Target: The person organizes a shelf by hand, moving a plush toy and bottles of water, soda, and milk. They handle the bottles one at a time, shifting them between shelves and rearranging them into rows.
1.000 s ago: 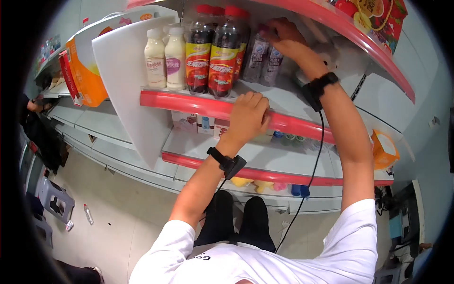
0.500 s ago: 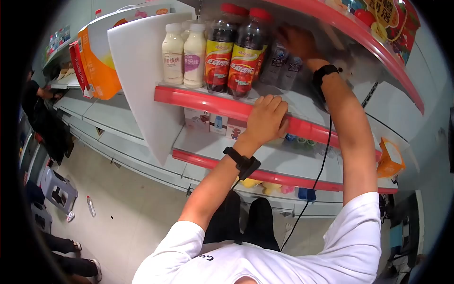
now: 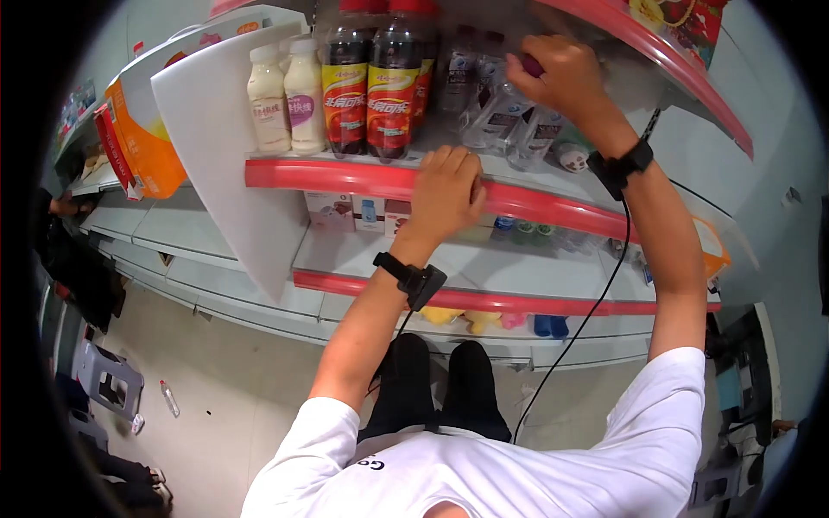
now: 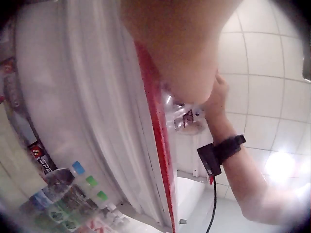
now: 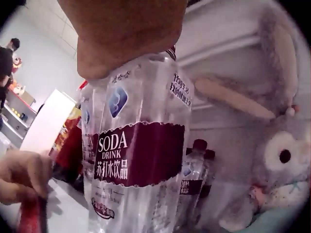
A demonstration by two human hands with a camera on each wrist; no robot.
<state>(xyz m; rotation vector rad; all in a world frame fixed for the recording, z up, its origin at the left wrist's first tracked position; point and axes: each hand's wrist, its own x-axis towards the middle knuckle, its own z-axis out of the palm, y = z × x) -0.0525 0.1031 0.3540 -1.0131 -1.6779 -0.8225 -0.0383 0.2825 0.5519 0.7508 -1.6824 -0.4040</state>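
Note:
My right hand (image 3: pixel 566 82) grips two clear soda drink bottles by their purple-capped tops over the upper shelf. One bottle (image 3: pixel 537 136) hangs tilted close to the shelf front; the other bottle (image 3: pixel 496 119) leans beside it. Large in the right wrist view is a purple-labelled bottle (image 5: pixel 141 150), its cap hidden by the hand. Farther back stand more soda drink bottles (image 5: pixel 194 170). My left hand (image 3: pixel 445 194) holds the red shelf edge (image 3: pixel 345 177), fingers bent over it; in the left wrist view that hand hides part of the edge.
Cola bottles (image 3: pixel 391 95) and white milk drink bottles (image 3: pixel 304 99) stand left of the soda drinks. A grey plush toy (image 5: pixel 284 150) sits at the right. Overhead runs another red shelf edge (image 3: pixel 665 65). Small boxes (image 3: pixel 331 210) and capped bottles (image 4: pixel 58 194) occupy the shelf below.
My right hand has come forward from the back of the shelf, bringing the two soda drink bottles out of their row and tilting them. The left hand stays on the shelf edge.

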